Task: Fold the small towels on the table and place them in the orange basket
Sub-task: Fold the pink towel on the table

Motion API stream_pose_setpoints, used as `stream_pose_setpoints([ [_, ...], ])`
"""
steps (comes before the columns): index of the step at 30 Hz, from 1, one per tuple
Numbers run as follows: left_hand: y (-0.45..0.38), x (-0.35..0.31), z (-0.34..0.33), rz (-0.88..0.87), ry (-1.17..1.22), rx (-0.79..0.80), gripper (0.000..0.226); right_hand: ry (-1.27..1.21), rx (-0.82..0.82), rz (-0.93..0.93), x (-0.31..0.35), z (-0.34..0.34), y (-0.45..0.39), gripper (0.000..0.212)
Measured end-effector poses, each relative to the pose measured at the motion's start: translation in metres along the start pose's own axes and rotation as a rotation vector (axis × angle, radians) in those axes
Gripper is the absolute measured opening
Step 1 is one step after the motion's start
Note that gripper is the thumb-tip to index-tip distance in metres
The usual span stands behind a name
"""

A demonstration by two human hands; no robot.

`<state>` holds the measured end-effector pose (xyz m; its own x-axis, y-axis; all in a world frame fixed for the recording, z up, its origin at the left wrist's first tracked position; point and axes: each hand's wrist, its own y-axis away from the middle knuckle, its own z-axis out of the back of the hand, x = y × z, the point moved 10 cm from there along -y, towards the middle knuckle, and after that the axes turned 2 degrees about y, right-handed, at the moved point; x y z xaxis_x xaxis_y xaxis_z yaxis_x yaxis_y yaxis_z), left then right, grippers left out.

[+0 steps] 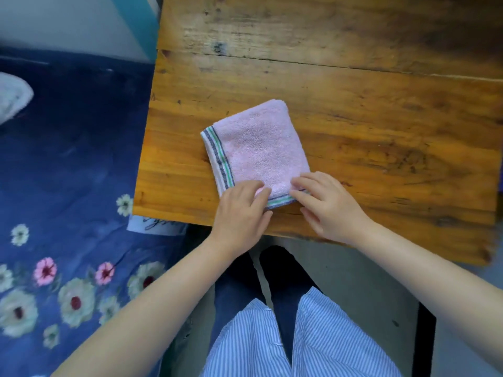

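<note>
A pink towel with a green-and-grey striped border lies folded into a rough square on the wooden table, near its front left part. My left hand is at the towel's near left corner, fingers curled over the striped edge and thumb beside it, pinching it. My right hand lies on the near right corner, its fingers spread flat on the cloth and its thumb on the wood. No orange basket is in view.
The table's left edge borders a blue flowered bedspread with a white cloth at the far left. My striped clothing and the grey floor fill the bottom of the view.
</note>
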<state>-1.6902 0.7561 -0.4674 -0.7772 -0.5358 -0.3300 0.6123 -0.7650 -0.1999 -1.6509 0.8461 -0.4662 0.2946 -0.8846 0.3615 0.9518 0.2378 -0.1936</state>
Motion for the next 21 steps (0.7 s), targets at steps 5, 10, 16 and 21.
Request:
stream_pose_setpoints([
  [5, 0.013, 0.017, -0.033, 0.138, -0.146, 0.132, 0.080, 0.039, 0.076, 0.063, -0.004, -0.014, -0.005, 0.031],
  [10, 0.015, 0.020, -0.033, 0.111, -0.155, 0.117, 0.086, 0.163, 0.143, 0.158, 0.001, -0.017, -0.017, 0.038],
  [16, 0.014, 0.022, -0.030, 0.114, -0.120, 0.111, 0.091, 0.189, 0.130, 0.228, 0.001, -0.019, -0.026, 0.029],
  [21, 0.018, 0.024, -0.028, 0.178, -0.078, 0.067, 0.086, -0.043, 0.066, 0.092, -0.007, -0.007, -0.029, 0.031],
])
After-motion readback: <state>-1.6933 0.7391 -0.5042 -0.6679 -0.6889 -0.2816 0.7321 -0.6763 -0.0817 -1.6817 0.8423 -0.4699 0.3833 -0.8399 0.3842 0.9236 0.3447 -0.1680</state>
